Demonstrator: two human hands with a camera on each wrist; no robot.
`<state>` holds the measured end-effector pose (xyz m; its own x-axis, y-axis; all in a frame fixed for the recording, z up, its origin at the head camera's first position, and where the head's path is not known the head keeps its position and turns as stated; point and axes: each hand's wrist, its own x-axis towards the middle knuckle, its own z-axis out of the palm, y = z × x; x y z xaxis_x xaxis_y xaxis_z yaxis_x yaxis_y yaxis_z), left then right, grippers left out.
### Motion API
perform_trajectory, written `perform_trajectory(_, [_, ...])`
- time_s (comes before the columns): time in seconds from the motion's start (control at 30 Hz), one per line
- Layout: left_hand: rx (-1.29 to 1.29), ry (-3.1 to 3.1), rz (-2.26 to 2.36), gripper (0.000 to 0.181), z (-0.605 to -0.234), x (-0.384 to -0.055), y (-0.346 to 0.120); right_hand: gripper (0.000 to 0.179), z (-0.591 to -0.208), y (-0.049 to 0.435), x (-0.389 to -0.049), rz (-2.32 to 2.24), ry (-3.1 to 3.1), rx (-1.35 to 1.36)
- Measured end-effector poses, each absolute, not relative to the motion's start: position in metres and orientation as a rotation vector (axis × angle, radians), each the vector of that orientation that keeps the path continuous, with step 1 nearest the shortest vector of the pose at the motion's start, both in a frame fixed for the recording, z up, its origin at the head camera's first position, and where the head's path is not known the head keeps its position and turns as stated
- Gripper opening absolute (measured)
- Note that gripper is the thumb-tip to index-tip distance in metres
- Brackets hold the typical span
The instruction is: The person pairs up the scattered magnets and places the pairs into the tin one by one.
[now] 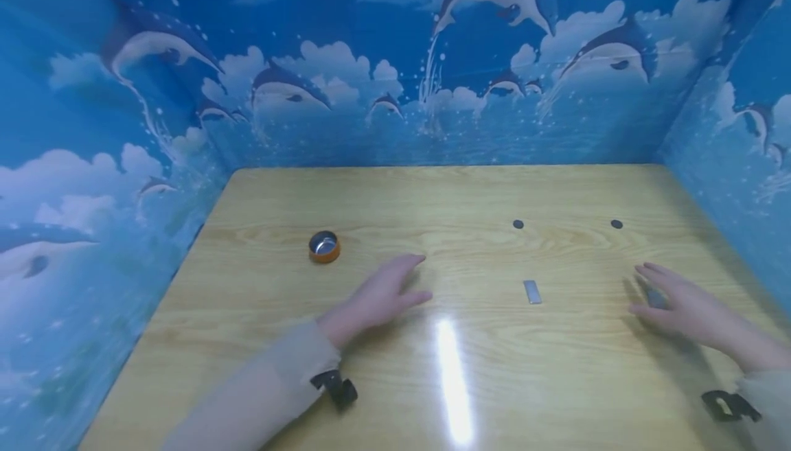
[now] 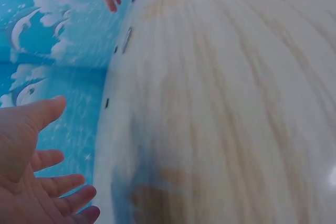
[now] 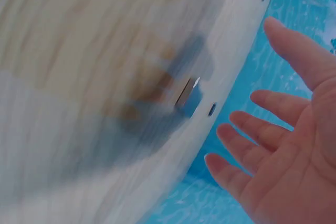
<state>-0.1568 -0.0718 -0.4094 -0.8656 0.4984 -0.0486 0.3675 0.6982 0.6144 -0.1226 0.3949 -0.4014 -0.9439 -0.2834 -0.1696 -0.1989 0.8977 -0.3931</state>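
Observation:
My left hand [image 1: 380, 296] hovers over the middle of the wooden table, fingers and thumb apart, holding nothing. Beyond it to the left stands a small round orange bowl [image 1: 325, 258] with a shiny metallic inside. On the right, my right hand [image 1: 689, 310] is spread above a small grey rectangular plate [image 1: 656, 298], which it partly hides in the head view. The right wrist view shows this plate [image 3: 187, 94] lying on the table, apart from the extended fingers [image 3: 252, 148]. A similar flat metallic plate [image 1: 532, 292] lies between my hands.
Two small dark discs [image 1: 518, 224] lie farther back on the right half of the wooden table [image 1: 432, 197]. Blue dolphin-print curtains [image 1: 383, 60] enclose the back and sides. A bright light streak reflects off the tabletop. Black straps [image 1: 336, 388] sit at both wrists.

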Motion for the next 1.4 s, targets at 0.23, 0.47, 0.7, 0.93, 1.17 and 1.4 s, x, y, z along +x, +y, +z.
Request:
perform_trajectory(0.23, [0.758,2.626,0.944,0.066,-0.417,-0.159,-0.044,0.085,-0.405,0.409,-0.122,-0.511,2.862,-0.329])
perform_trajectory(0.47, [0.756,2.572,0.953,0.065,-0.416,-0.158,-0.007,0.082,-0.407,0.416,-0.123,-0.386,2.86,-0.329])
perform_trajectory(0.7, [0.744,2.594,0.924,0.063,-0.421,-0.16,0.031,0.078,-0.413,0.422,-0.126,-0.295,2.864,-0.274])
perform_trajectory(0.93, [0.722,2.655,0.873,0.06,-0.425,-0.164,0.055,0.066,-0.417,0.425,-0.129,-0.337,2.872,-0.3])
perform_trajectory(1.17, [0.777,2.746,0.735,0.059,-0.427,-0.166,0.073,0.059,-0.42,0.428,-0.132,-0.356,2.873,-0.27])
perform_trajectory(1.4, [0.75,2.816,0.638,0.059,-0.428,-0.164,0.085,0.062,-0.42,0.431,-0.133,-0.385,2.85,-0.245])
